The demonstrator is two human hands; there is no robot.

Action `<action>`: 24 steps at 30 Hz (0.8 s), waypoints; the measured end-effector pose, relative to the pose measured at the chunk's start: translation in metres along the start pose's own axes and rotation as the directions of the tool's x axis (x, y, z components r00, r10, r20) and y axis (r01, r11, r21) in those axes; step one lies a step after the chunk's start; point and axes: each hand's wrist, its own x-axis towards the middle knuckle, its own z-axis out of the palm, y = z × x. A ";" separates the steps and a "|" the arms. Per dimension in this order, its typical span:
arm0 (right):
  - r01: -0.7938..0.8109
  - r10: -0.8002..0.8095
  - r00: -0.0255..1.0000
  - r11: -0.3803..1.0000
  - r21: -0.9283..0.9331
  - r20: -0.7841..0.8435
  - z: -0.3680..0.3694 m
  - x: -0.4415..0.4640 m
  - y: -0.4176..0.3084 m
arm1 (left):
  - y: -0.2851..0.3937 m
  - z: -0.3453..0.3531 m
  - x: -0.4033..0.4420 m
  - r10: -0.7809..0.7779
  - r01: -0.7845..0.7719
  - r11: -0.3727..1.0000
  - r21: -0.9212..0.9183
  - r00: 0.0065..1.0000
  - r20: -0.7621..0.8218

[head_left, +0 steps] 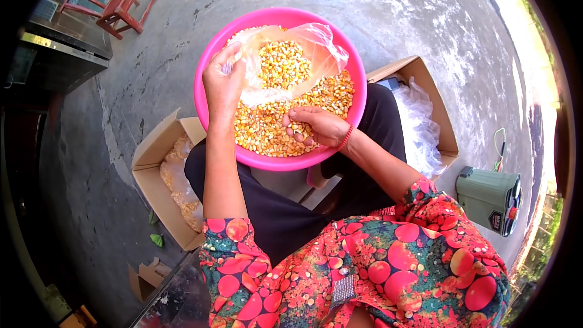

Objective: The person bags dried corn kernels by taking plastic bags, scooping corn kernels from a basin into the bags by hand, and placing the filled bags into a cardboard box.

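A pink basin (280, 164) full of yellow corn kernels (260, 130) rests at my lap. Inside it, a clear plastic bag (323, 41) lies with its mouth spread and kernels in it. My left hand (223, 85) pinches the bag's rim at the basin's left side. Low over the loose corn, just below the bag, my right hand (317, 126) is curled, with kernels showing in its fingers.
To my left stands a cardboard box (152, 164) with packed corn bags. On the right, another cardboard box (446, 124) holds clear plastic bags (416, 127). A grey-green container (486, 194) is beyond it. A red wooden chair (124, 9) stands at the far left.
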 end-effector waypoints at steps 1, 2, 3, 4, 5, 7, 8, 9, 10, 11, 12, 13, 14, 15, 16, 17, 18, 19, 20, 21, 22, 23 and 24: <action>-0.001 0.001 1.000 1.000 0.001 0.001 0.002 -0.001 -0.002 | 0.000 0.000 0.000 -0.014 0.014 1.000 -0.006 1.000 -0.001; 0.073 -0.075 0.996 0.996 0.046 0.041 0.006 -0.002 -0.005 | -0.001 -0.001 -0.001 -0.015 0.015 1.000 -0.004 1.000 -0.001; 0.146 -0.153 0.985 0.985 0.093 0.078 0.011 -0.004 -0.009 | -0.001 -0.001 -0.001 -0.038 0.037 0.999 -0.022 0.999 -0.010; 0.145 -0.153 0.985 0.985 0.095 0.078 0.018 -0.005 -0.017 | 0.000 -0.001 -0.001 -0.060 0.060 0.997 -0.040 0.998 -0.018; 0.223 -0.228 0.973 0.970 0.099 0.040 0.025 -0.005 -0.030 | 0.002 -0.001 -0.001 -0.061 0.060 0.997 -0.040 0.998 -0.017; 0.347 -0.344 0.938 0.934 0.082 -0.052 0.036 -0.003 -0.055 | 0.005 0.000 -0.002 -0.066 0.065 0.997 -0.041 0.998 -0.021; 0.393 -0.386 0.917 0.917 0.063 -0.105 0.038 0.001 -0.066 | 0.004 0.000 -0.001 -0.064 0.063 0.997 -0.042 0.998 -0.021; 0.444 -0.434 0.894 0.892 0.089 -0.107 0.031 0.012 -0.073 | 0.001 -0.001 0.000 -0.058 0.057 0.998 -0.034 0.998 -0.019; 0.444 -0.435 0.894 0.891 0.089 -0.106 0.029 0.022 -0.080 | 0.001 -0.001 0.000 -0.051 0.051 0.998 -0.027 0.999 -0.016; 0.486 -0.473 0.869 0.871 0.074 -0.142 0.029 0.032 -0.087 | 0.001 0.000 0.000 -0.052 0.051 0.998 -0.026 0.999 -0.016; 0.526 -0.510 0.842 0.848 0.057 -0.177 0.028 0.042 -0.092 | 0.002 0.000 0.000 -0.040 0.039 0.998 -0.039 0.999 -0.020; 0.539 -0.537 0.825 0.841 -0.043 -0.174 0.027 0.048 -0.096 | 0.003 0.001 0.000 -0.029 0.028 0.998 -0.052 0.999 -0.024; 0.537 -0.536 0.826 0.842 -0.043 -0.175 0.024 0.050 -0.094 | 0.003 0.001 0.000 -0.031 0.030 0.998 -0.052 0.999 -0.024; 0.500 -0.584 0.790 0.790 -0.354 -0.186 0.026 0.046 -0.095 | 0.003 0.001 0.000 -0.024 0.023 0.998 -0.050 0.999 -0.024; 0.406 -0.631 0.755 0.663 -0.629 -0.178 0.027 0.043 -0.095 | 0.003 0.000 0.001 -0.019 0.018 0.999 -0.047 1.000 -0.025; 0.436 -0.685 0.711 0.607 -0.664 -0.160 0.017 0.050 -0.088 | 0.003 0.000 0.001 -0.022 0.020 0.999 -0.047 0.999 -0.028; 0.434 -0.681 0.715 0.608 -0.665 -0.157 0.016 0.045 -0.088 | 0.004 -0.001 0.002 -0.004 0.003 0.999 -0.037 1.000 -0.021; 0.408 -0.525 0.848 0.733 -0.544 -0.072 0.014 0.036 -0.085 | 0.003 -0.002 0.001 0.013 -0.014 1.000 -0.027 1.000 -0.011; 0.342 -0.359 0.932 0.839 -0.423 0.041 0.014 0.029 -0.082 | 0.003 -0.002 0.001 0.011 -0.011 1.000 -0.027 1.000 -0.011; 0.323 -0.327 0.942 0.832 -0.451 0.072 0.021 0.019 -0.074 | 0.003 -0.002 0.001 -0.018 0.018 0.999 -0.049 1.000 -0.016; 0.272 -0.248 0.961 0.796 -0.541 0.119 0.024 0.011 -0.067 | 0.003 -0.001 0.002 -0.046 0.044 0.996 -0.072 0.999 -0.021; 0.274 -0.220 0.961 0.717 -0.641 0.165 0.025 0.011 -0.058 | 0.003 0.000 0.001 -0.046 0.045 0.996 -0.072 0.999 -0.019; 0.279 -0.186 0.960 0.626 -0.728 0.208 0.021 0.016 -0.046 | 0.004 0.000 0.001 -0.036 0.035 0.998 -0.052 0.999 -0.017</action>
